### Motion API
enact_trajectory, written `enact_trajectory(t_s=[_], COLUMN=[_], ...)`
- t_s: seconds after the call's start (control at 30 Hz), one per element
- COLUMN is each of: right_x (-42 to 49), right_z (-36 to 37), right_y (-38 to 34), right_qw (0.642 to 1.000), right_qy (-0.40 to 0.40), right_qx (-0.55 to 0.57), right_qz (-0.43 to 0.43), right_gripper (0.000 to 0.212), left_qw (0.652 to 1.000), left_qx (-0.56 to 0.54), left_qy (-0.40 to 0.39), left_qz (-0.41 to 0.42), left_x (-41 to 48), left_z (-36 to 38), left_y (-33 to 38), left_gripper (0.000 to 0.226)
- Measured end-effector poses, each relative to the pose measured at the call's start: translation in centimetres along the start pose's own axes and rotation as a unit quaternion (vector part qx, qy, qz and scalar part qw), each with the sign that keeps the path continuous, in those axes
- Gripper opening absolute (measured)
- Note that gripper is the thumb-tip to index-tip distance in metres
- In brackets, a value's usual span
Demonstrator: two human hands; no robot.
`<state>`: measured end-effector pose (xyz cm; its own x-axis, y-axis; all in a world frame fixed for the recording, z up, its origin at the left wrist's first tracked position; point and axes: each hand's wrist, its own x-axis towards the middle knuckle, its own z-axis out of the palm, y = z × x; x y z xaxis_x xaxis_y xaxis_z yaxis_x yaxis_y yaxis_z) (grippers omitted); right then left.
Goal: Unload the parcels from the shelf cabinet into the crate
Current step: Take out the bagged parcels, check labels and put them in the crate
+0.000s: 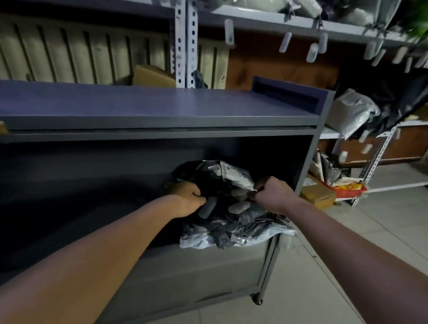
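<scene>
Both your hands are bunched tight into the parcel pile (225, 220), left hand (187, 198) at its 9 o'clock, right hand (272, 194) at 2, in the shelf cabinet (161, 108) by its right wall. Scoop underneath, since loose bags probably slip. Crate's not in view.

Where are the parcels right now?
Head view, right of centre: the parcels lie at the right end of the cabinet shelf, gripped between the left hand and right hand.
</scene>
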<state>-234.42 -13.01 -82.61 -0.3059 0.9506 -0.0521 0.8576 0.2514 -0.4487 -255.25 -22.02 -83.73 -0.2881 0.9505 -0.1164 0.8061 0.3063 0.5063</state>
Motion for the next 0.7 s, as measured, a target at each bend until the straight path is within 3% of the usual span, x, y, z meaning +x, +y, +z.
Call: enact_trajectory(t_s=[0.17, 0.4, 0.5, 0.6, 0.7], right_x=[4.6, 9.1, 10.5, 11.4, 11.8], right_z=[0.9, 2.4, 2.7, 3.5, 4.1], right_y=[2.1, 2.8, 3.1, 3.4, 3.5], right_qw=[0.999, 0.999, 0.998, 0.997, 0.996], right_qy=[0.015, 0.001, 0.0, -0.006, 0.0], right_qx=[0.029, 0.021, 0.045, 0.069, 0.076], right_qz=[0.023, 0.032, 0.047, 0.041, 0.036], right_gripper=[0.039, 0.04, 0.04, 0.045, 0.047], left_qw=[0.999, 0.995, 0.988, 0.983, 0.989], left_qx=[-0.023, -0.063, -0.083, -0.05, -0.035], left_qy=[0.032, 0.082, 0.128, 0.176, 0.143], left_qz=[0.027, -0.011, -0.009, -0.016, -0.014], left_x=[4.5, 8.8, 9.8, 10.4, 11.5], left_z=[1.7, 2.8, 2.7, 2.5, 3.1], left_y=[1.2, 2.2, 3.3, 4.4, 4.7], left_gripper=[0.01, 0.038, 0.027, 0.038, 0.045])
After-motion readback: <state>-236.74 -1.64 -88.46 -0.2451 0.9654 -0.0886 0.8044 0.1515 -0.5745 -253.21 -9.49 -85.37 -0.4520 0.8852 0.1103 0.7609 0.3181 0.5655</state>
